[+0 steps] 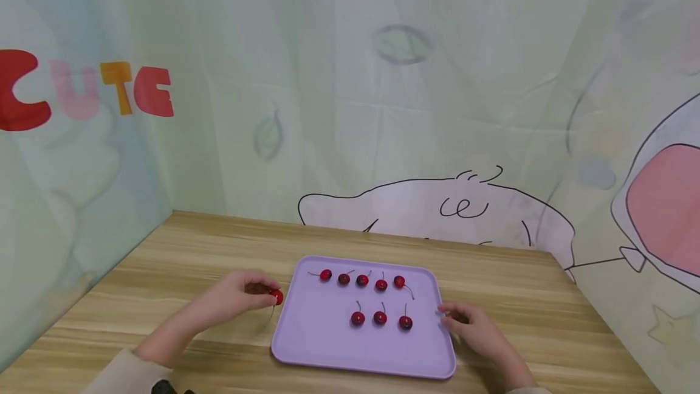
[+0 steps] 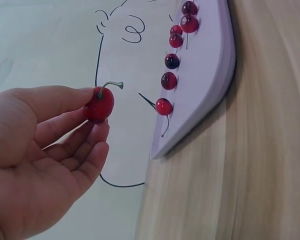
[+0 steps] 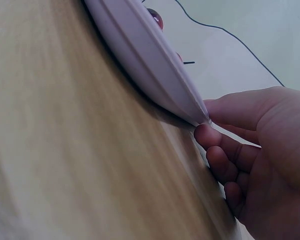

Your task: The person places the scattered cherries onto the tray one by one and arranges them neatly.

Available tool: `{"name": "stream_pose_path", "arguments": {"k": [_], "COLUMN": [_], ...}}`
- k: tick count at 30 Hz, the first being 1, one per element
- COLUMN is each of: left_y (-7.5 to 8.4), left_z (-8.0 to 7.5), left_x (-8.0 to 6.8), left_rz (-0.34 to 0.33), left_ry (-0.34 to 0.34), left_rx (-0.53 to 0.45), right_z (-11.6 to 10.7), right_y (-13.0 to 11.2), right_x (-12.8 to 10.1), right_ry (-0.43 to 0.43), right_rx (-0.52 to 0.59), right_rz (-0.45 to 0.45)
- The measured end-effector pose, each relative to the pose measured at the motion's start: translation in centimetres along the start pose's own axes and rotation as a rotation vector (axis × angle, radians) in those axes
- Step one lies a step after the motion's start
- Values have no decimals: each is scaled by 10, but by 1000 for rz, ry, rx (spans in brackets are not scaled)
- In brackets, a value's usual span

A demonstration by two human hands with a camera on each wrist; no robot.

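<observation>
My left hand [image 1: 232, 301] pinches a red cherry [image 2: 99, 106] between thumb and fingertips, just off the tray's left side. Its green stem sticks out past the thumb in the left wrist view. A light purple tray [image 1: 314, 339] lies on the table. Near its back edge runs a row of several cherries [image 1: 362, 280], and three more, including a dark red cherry [image 1: 405, 323], line up in front toward the right, stems pointing back. At the right rim, my right hand [image 1: 474, 328] grips the tray's edge between thumb and forefinger, other fingers curled below, as the right wrist view shows.
The wooden table [image 1: 219, 357] extends around the tray on all sides. Behind and beside it hangs a pale printed curtain [image 1: 328, 108] with coloured letters and a line-drawn animal, meeting the table's back edge.
</observation>
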State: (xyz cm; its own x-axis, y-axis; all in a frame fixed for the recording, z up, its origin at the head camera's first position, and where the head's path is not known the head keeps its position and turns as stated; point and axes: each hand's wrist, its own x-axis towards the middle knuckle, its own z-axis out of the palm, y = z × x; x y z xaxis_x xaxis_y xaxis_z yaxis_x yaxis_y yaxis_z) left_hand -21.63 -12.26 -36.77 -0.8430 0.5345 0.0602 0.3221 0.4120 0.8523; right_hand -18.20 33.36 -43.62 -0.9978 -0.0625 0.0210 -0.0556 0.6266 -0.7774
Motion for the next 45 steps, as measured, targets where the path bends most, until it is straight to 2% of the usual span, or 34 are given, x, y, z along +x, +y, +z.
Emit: {"name": "stream_pose_path", "arguments": {"k": [11,16,20,36,41,45], "left_y": [4,-1,-4,-9,-13,-14], "left_z": [21,29,35,59,64,67], "left_x": [33,43,49,58,60,61], "left_rz": [68,67,70,52,62,44], "left_ry": [2,-18,-21,-64,-79,-80], "left_rx": [-15,-33,-11,25,24,31], "right_z": [0,-1,-1,-1,-1,0], "right_y": [0,0,-1,-2,-2,-2], "right_x": [0,0,0,-1,0,0], "right_ry": [-4,-11,-15,-9,-9,-5], "right_rx": [20,27,32,26,21,14], "right_rz": [5,10,17,-5,-13,-4]}}
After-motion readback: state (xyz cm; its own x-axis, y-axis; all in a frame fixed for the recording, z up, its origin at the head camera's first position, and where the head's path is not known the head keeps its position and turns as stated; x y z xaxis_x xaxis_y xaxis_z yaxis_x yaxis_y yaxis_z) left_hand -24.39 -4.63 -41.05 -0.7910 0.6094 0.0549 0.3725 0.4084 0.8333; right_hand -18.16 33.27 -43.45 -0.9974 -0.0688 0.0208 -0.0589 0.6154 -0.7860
